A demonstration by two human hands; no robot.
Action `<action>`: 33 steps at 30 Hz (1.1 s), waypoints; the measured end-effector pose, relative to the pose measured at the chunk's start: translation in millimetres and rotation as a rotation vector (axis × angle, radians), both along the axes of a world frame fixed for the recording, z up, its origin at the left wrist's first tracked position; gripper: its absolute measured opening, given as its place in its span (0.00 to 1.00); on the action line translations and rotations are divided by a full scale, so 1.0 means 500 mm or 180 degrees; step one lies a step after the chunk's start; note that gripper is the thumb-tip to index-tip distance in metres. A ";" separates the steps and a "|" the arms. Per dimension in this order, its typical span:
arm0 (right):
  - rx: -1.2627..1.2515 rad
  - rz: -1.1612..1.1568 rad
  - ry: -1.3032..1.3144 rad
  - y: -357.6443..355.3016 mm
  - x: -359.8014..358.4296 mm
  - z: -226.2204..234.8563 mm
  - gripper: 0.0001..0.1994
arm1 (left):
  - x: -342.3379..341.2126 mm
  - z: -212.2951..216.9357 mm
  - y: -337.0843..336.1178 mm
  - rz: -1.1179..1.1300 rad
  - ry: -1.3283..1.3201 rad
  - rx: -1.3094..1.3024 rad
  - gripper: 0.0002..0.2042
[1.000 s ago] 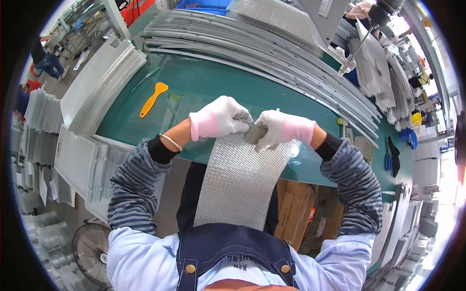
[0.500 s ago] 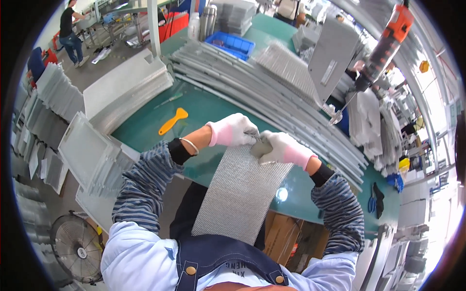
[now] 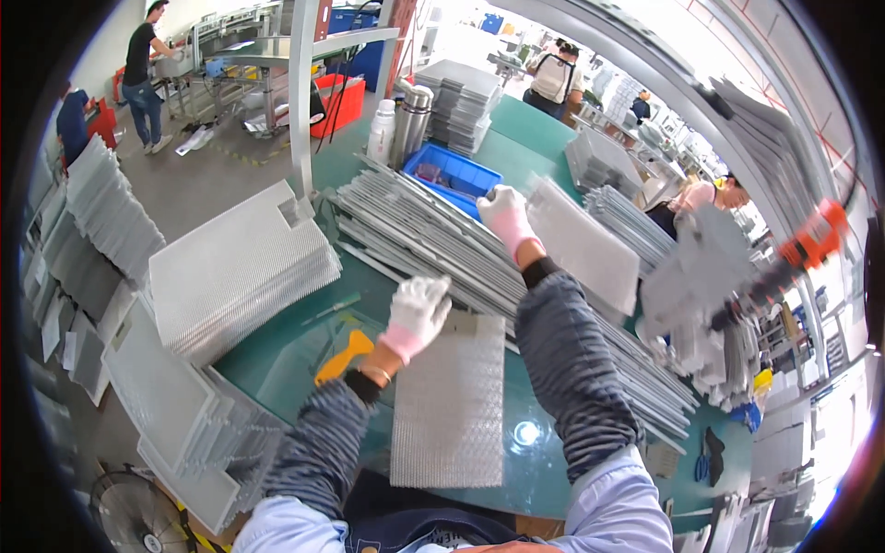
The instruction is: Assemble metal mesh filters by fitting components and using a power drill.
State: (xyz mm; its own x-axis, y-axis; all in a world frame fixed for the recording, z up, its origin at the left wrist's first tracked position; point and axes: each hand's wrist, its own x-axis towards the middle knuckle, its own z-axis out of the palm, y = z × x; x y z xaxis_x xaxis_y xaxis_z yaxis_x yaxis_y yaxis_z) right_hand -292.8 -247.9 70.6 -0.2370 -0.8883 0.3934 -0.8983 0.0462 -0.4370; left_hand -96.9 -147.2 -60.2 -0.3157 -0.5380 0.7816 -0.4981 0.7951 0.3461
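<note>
One view, the head camera, is catalogued.

Item: rectangular grey metal mesh panel, laid flat on the green tabletop at its near edge, directly before the person.

Left hand, white-gloved: fingers spread open, pressed on the panel's far left corner, nothing gripped.

Right hand, white-gloved: stretched forward to the long stack of thin grey metal strips; whether anything is gripped cannot be told.

Adjacent: orange plastic scraper, just left of the panel; blue plastic bin beyond the strips.

Handling note: the panel is best kept pinned flat and square while a single strip is lifted cleanly, neighbouring strips left undisturbed.
</note>
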 end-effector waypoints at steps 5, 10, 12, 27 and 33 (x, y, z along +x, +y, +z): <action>0.0823 -0.0818 0.0150 -0.232 -0.053 -0.045 0.12 | 0.004 -0.013 -0.011 -0.0171 0.0575 0.0251 0.12; 0.1430 -0.1244 0.0077 -0.353 -0.115 -0.136 0.14 | 0.005 -0.038 -0.023 -0.0245 0.0938 0.0479 0.10; 0.1645 -0.1337 -0.0074 -0.391 -0.102 -0.167 0.14 | 0.032 -0.040 -0.036 -0.0251 0.0869 0.0658 0.10; 0.1975 -0.0303 0.0965 -0.427 -0.221 -0.088 0.14 | 0.038 -0.038 -0.059 -0.0164 0.1035 0.0954 0.08; 0.0381 -0.1087 -0.1983 -0.344 -0.314 0.076 0.12 | 0.006 -0.023 -0.041 -0.0321 0.1141 0.0861 0.08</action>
